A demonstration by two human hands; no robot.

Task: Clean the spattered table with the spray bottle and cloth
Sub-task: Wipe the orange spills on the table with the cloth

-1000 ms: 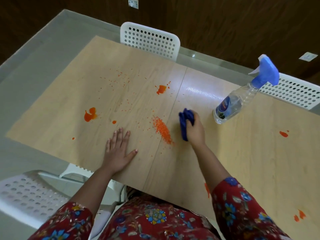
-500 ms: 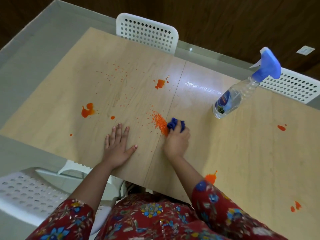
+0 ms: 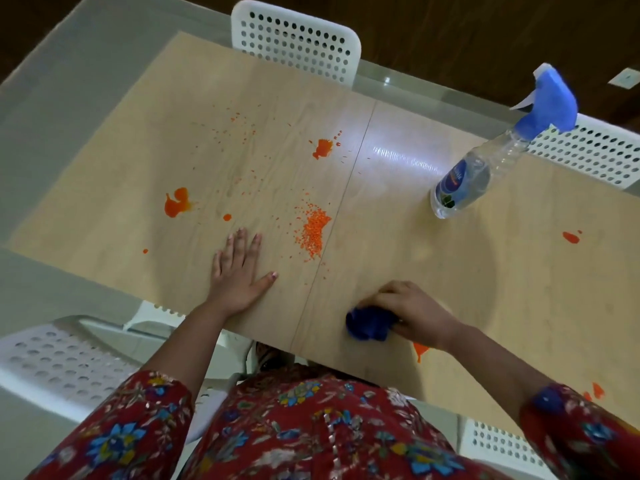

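A bunched blue cloth [image 3: 369, 325] sits pressed to the light wooden surface [image 3: 485, 289] close to its near edge, just right of the seam [image 3: 349, 188] that runs across it. The right hand [image 3: 412, 311] grips the cloth, fingers curled over its top; we see both a little blurred. An orange smear [image 3: 420, 351] lies just beside that wrist, on the near edge.

Left of the seam the left hand [image 3: 239, 275] rests palm down on the surface, fingers straight and slightly spread, holding nothing. Just beyond its fingertips and to the right we find a dense patch of orange specks [image 3: 313, 230], well apart from the cloth. Farther out lie a larger blot [image 3: 322, 148] near the seam, another blot [image 3: 176, 202] toward the left side, and fine dots scattered between them. A small red-orange mark [image 3: 570, 237] sits on the right half.

The spray bottle [image 3: 478, 178], clear with a blue trigger head, stands on its base on the right half of the surface, far from both hands. White perforated chairs ring the surface: one at the far side [image 3: 298, 39], one behind the bottle [image 3: 588, 154], one at the near left [image 3: 62, 362]. Red floral sleeves [image 3: 114, 434] fill the foreground.
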